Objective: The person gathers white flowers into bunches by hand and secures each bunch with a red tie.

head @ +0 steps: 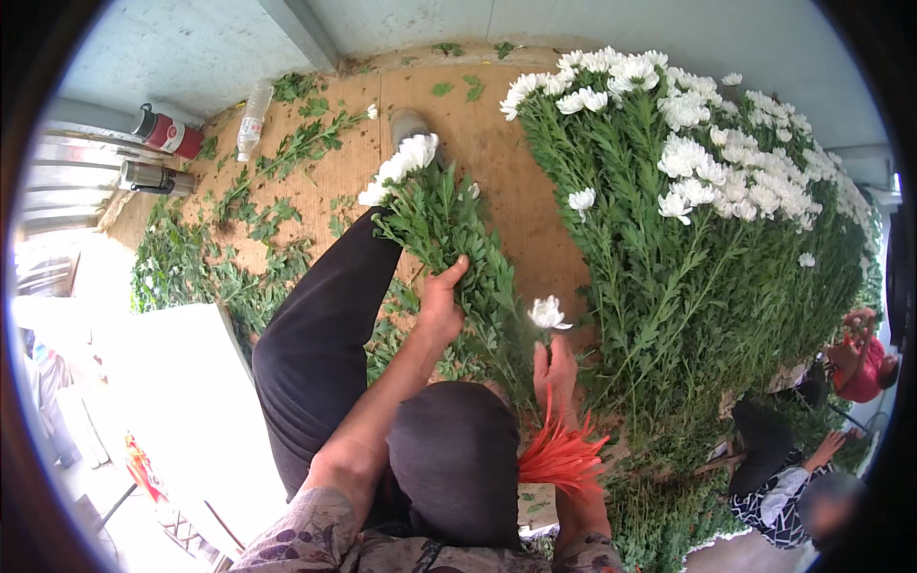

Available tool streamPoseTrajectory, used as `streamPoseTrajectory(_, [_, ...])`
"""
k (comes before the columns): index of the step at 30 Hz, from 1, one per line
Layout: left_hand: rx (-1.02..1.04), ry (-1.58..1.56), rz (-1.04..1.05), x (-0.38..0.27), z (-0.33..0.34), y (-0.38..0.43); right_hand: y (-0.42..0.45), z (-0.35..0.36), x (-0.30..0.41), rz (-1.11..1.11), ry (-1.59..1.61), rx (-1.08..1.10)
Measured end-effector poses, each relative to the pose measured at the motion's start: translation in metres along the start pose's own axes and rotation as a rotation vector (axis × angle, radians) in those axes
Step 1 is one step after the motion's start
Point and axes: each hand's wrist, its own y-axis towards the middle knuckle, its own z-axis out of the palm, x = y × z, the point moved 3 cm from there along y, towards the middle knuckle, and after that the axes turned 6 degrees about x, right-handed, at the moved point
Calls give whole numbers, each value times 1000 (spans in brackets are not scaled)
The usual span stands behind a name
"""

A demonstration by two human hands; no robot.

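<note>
My left hand is closed around a bunch of white chrysanthemums. The blooms lie together at the far end, and the leafy stems slope back towards me. To the right of the bunch, my right hand has its fingers just beneath the head of a single white chrysanthemum and appears to grip its stem, most of which is hidden. Red plastic strips fan out beside my dark-clad right knee, over my right forearm.
A large pile of white chrysanthemums rises on the right. Cut leaves litter the board floor at left. A plastic bottle, a red flask and a steel flask lie far left. Two people sit at lower right.
</note>
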Motion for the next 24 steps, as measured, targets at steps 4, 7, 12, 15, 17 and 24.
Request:
streamPoseTrajectory(4, [75, 17, 16, -13, 13, -10, -3, -1, 7, 37, 108, 66])
streamPoseTrajectory(7, [35, 26, 43, -32, 16, -18, 18, -16, 14, 84, 177, -36])
streamPoseTrajectory(12, [154, 115, 127, -58, 32, -38, 108, -66, 48, 42, 273, -201])
streamPoseTrajectory(15, [187, 113, 84, -56, 31, -40, 130, -58, 60, -228, -298, -378])
streamPoseTrajectory(17, [154, 42, 194, -61, 34, -46, 108, -43, 71, -399, -98, -202])
streamPoseTrajectory(24, [80, 94, 157, -80, 31, -44, -12, 17, -36, 42, -26, 376])
